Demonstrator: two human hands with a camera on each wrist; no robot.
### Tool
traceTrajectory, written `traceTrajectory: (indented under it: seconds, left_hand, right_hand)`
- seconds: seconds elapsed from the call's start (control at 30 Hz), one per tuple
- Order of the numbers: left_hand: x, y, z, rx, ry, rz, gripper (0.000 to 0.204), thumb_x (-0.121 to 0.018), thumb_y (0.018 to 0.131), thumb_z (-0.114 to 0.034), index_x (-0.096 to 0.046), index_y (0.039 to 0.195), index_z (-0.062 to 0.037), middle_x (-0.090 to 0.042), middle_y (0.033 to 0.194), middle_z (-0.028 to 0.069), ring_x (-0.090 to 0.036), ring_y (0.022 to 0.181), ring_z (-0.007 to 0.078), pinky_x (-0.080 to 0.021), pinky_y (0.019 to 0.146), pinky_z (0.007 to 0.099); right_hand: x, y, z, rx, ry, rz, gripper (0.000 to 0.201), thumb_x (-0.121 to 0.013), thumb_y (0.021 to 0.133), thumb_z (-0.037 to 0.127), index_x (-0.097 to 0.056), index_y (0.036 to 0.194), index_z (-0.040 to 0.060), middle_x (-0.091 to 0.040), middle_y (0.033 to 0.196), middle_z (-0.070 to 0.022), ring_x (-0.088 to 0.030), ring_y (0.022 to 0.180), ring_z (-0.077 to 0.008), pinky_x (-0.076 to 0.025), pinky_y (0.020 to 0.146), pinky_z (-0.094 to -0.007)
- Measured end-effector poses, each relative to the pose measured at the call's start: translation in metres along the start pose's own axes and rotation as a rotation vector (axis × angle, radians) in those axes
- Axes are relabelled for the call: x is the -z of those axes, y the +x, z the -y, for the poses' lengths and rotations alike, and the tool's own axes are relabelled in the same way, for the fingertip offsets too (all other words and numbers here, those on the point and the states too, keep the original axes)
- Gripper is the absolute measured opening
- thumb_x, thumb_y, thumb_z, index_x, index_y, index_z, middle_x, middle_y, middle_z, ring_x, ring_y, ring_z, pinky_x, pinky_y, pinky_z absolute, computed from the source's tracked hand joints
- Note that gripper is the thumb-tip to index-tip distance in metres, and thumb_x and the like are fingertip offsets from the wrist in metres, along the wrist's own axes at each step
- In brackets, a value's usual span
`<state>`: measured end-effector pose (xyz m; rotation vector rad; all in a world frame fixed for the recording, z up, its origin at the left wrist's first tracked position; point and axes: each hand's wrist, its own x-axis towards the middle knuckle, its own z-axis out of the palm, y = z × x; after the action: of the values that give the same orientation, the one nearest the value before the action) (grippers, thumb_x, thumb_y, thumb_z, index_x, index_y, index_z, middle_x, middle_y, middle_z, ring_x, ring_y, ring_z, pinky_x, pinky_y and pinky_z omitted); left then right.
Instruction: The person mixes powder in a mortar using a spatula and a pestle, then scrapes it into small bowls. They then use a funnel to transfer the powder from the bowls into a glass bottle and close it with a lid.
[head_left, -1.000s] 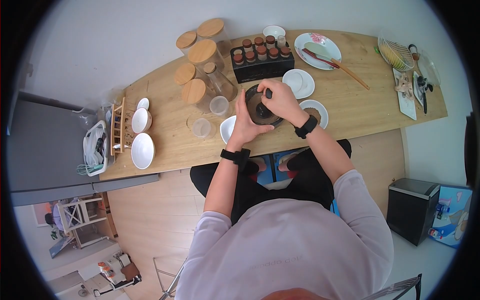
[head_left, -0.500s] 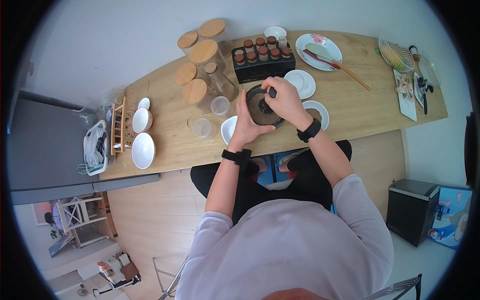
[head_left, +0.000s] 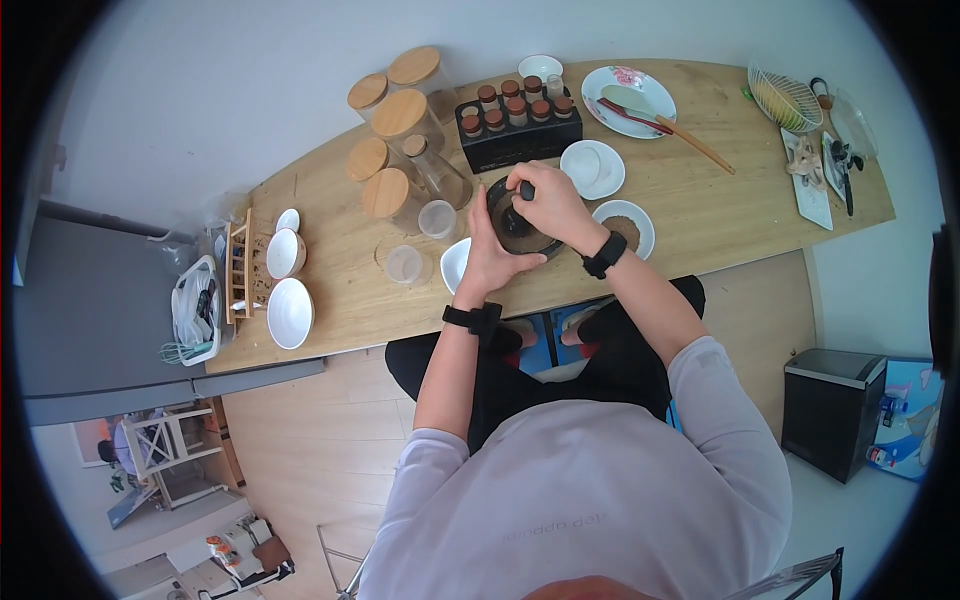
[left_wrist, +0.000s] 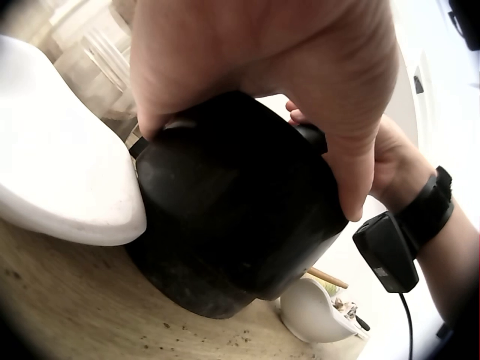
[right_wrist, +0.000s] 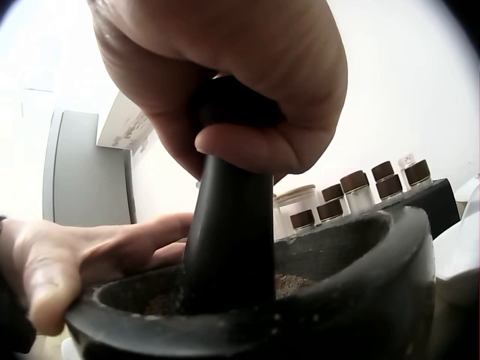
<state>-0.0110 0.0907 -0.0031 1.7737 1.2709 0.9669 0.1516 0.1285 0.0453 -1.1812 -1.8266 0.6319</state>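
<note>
A black mortar (left_wrist: 232, 202) stands on the table in front of the person, with brown ground matter (right_wrist: 291, 283) inside. Thumb and fingers of the left hand (head_left: 490, 258) grip it from opposite sides near the rim. The right hand (head_left: 553, 205) has its fingers curled round the top of a black pestle (right_wrist: 229, 232), whose lower end is down inside the bowl. In the right wrist view the pestle stands nearly upright. A white bowl (left_wrist: 64, 150) sits right beside the mortar, partly behind the left hand in the head view.
To the right are a white dish (head_left: 643, 222) of brown powder and a white plate (head_left: 610, 180). A black rack (head_left: 522, 146) of capped jars stands behind. Wooden-lidded canisters (head_left: 386, 194), a corked bottle (head_left: 445, 180) and plastic cups (head_left: 404, 264) are at left; a floral plate (head_left: 655, 92) is farther back.
The right hand has moved the pestle about in the mortar, over to the right and then back left. The left hand keeps its hold. The head view has shifted slightly.
</note>
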Motion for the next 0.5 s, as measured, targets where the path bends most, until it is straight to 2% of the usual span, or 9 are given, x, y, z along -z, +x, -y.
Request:
traceTrajectory:
  seconds: [0.07,0.17,0.27,0.37,0.47,0.5]
  left_hand:
    - [0.001,-0.001,-0.003,0.010,-0.012,0.000,0.142,-0.097,0.049,-0.021,-0.004,0.154,0.0034,-0.026,0.148,0.0247,-0.032,0.139,0.0390,-0.031,0.117,0.0431]
    - [0.000,-0.001,0.001,-0.003,0.010,-0.008,0.142,-0.097,0.049,-0.021,-0.004,0.154,0.0035,-0.026,0.148,0.0244,-0.032,0.139,0.0390,-0.031,0.117,0.0431]
    - [0.000,-0.001,0.000,-0.002,0.025,-0.004,0.143,-0.097,0.050,-0.022,-0.003,0.155,0.0028,-0.027,0.147,0.0211,-0.034,0.139,0.0353,-0.031,0.117,0.0417]
    - [0.000,0.000,0.003,0.003,0.047,-0.006,0.143,-0.097,0.049,-0.022,-0.003,0.155,0.0026,-0.027,0.147,0.0212,-0.034,0.139,0.0350,-0.031,0.117,0.0413]
    - [-0.001,-0.001,0.003,0.008,-0.018,-0.006,0.142,-0.096,0.049,-0.021,-0.004,0.154,0.0037,-0.025,0.149,0.0245,-0.030,0.141,0.0391,-0.029,0.119,0.0428]
    - [-0.001,-0.001,0.003,0.011,-0.012,-0.007,0.142,-0.096,0.049,-0.021,-0.004,0.154,0.0037,-0.024,0.149,0.0246,-0.030,0.141,0.0391,-0.029,0.119,0.0428]
  right_hand:
    - [0.006,0.000,0.008,-0.006,-0.042,-0.023,0.015,-0.068,0.075,0.003,-0.063,0.089,0.0025,-0.062,0.085,-0.0127,-0.062,0.081,-0.0326,-0.049,0.072,-0.0402]
    - [0.004,-0.004,0.006,0.018,0.038,-0.030,0.015,-0.066,0.075,0.003,-0.063,0.089,0.0038,-0.062,0.086,-0.0130,-0.062,0.083,-0.0354,-0.048,0.071,-0.0435]
    - [-0.003,-0.007,-0.005,0.016,0.011,0.025,0.015,-0.066,0.075,0.003,-0.062,0.089,0.0039,-0.062,0.085,-0.0130,-0.062,0.082,-0.0352,-0.048,0.071,-0.0434]
    - [0.007,-0.003,-0.002,-0.032,-0.010,-0.001,0.014,-0.066,0.075,0.003,-0.062,0.088,0.0038,-0.062,0.086,-0.0132,-0.062,0.081,-0.0355,-0.049,0.072,-0.0436]
    - [0.013,-0.007,0.003,-0.053,0.032,-0.071,0.015,-0.067,0.074,0.002,-0.063,0.088,0.0024,-0.062,0.083,-0.0118,-0.063,0.081,-0.0316,-0.049,0.072,-0.0392]
    - [0.010,-0.008,0.000,-0.055,0.025,-0.038,0.015,-0.067,0.074,0.002,-0.063,0.088,0.0024,-0.062,0.084,-0.0118,-0.063,0.081,-0.0315,-0.049,0.072,-0.0392]
